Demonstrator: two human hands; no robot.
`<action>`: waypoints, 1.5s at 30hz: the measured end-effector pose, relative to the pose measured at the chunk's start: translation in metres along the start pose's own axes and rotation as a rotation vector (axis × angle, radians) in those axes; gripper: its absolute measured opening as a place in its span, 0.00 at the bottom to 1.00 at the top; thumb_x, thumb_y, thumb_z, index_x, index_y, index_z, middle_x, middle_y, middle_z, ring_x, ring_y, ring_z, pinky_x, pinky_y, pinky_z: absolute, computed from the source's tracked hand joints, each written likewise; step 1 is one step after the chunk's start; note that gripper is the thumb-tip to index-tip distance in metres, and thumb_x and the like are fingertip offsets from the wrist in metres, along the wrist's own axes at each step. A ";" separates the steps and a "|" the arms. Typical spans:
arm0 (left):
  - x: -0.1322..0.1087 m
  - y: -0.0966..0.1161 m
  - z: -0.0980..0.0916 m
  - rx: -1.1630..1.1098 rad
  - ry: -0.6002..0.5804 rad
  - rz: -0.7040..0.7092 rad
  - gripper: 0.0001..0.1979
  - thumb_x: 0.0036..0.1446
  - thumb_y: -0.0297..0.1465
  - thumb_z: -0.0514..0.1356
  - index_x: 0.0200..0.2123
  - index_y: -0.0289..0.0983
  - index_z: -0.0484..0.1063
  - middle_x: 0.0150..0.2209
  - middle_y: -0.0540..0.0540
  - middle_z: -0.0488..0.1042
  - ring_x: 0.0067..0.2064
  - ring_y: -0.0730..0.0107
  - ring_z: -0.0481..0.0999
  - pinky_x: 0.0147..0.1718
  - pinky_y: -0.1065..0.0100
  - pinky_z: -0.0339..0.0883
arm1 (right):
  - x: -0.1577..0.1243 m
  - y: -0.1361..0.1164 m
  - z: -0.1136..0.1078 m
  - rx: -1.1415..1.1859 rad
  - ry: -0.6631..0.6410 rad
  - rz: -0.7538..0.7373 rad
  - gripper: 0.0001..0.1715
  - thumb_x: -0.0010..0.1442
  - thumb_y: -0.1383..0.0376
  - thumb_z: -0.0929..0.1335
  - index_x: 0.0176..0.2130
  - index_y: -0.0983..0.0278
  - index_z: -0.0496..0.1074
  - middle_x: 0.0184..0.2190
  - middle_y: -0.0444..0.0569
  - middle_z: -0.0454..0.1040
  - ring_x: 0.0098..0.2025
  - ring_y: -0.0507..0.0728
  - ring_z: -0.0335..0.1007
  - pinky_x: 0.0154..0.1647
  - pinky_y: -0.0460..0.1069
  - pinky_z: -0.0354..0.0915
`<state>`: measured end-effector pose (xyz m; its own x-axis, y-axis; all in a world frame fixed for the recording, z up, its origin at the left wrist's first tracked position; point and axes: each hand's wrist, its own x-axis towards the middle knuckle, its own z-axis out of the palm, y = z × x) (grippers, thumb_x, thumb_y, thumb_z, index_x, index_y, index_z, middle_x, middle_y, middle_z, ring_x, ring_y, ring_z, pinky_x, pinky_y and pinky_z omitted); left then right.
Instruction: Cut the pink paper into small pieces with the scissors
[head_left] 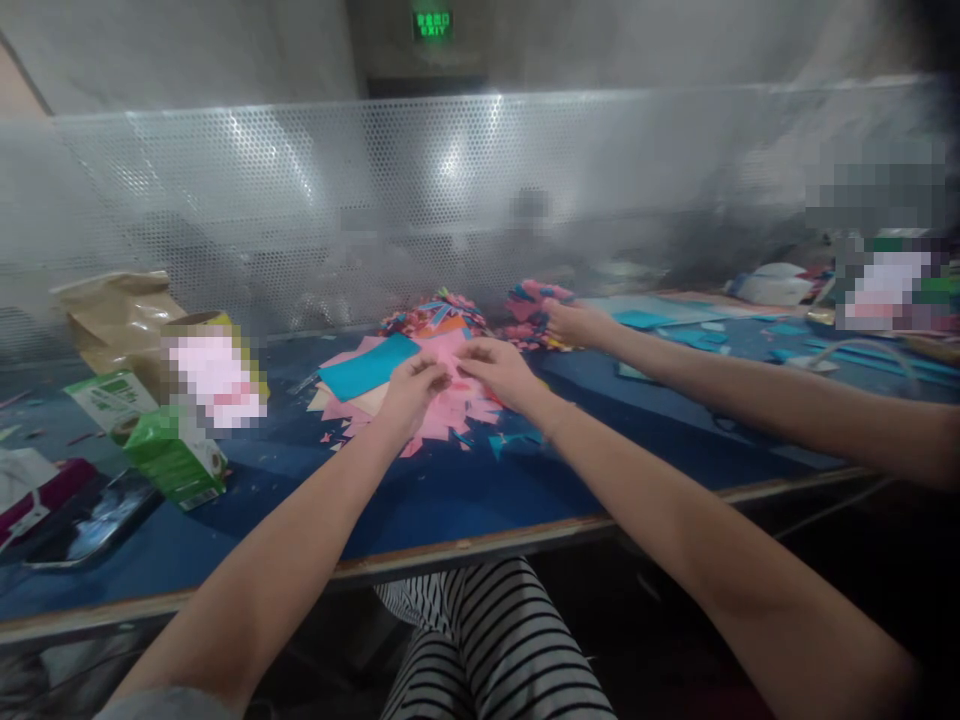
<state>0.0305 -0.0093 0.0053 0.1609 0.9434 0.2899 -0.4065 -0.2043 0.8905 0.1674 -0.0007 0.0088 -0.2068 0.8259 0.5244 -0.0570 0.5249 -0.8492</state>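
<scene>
My left hand (417,392) and my right hand (496,368) come close together over the table, each with fingertips pinched at a thin pink piece (450,347). Whether it is felt or paper I cannot tell. Below my hands spreads a pile of pink cut pieces (442,420) with jagged edges. On the pile's left side, by my left hand, lies a blue rectangular sheet (367,367). Just behind my hands shows an orange piece (444,326).
A co-worker's hand (574,323) reaches in from the right to a pink and blue bundle (529,300). At left stand a green carton (176,460), a paper bag (120,315) and a phone (105,515). A perforated metal screen (315,200) runs along the back.
</scene>
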 end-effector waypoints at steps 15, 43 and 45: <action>0.000 0.000 0.000 0.011 0.010 -0.001 0.05 0.35 0.24 0.59 0.21 0.33 0.65 0.20 0.52 0.66 0.24 0.81 0.65 0.29 0.72 0.61 | 0.001 0.004 0.000 -0.010 0.016 0.003 0.08 0.42 0.66 0.67 0.27 0.66 0.67 0.23 0.42 0.68 0.25 0.46 0.64 0.30 0.44 0.64; 0.001 0.001 -0.002 -0.046 0.026 -0.171 0.08 0.33 0.27 0.64 0.20 0.31 0.68 0.20 0.49 0.70 0.23 0.80 0.69 0.27 0.75 0.64 | 0.001 -0.001 0.002 -0.258 -0.084 -0.092 0.04 0.47 0.66 0.63 0.25 0.66 0.62 0.22 0.42 0.62 0.23 0.47 0.60 0.25 0.44 0.61; 0.001 0.002 -0.001 -0.073 0.051 -0.189 0.07 0.34 0.25 0.64 0.19 0.31 0.68 0.19 0.49 0.70 0.22 0.80 0.69 0.27 0.75 0.64 | 0.001 -0.001 0.002 -0.261 -0.085 -0.102 0.04 0.48 0.66 0.63 0.26 0.66 0.63 0.22 0.43 0.63 0.24 0.47 0.61 0.26 0.44 0.61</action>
<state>0.0285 -0.0088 0.0070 0.1955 0.9755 0.1005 -0.4380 -0.0048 0.8990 0.1653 -0.0011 0.0097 -0.2943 0.7521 0.5897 0.1695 0.6483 -0.7423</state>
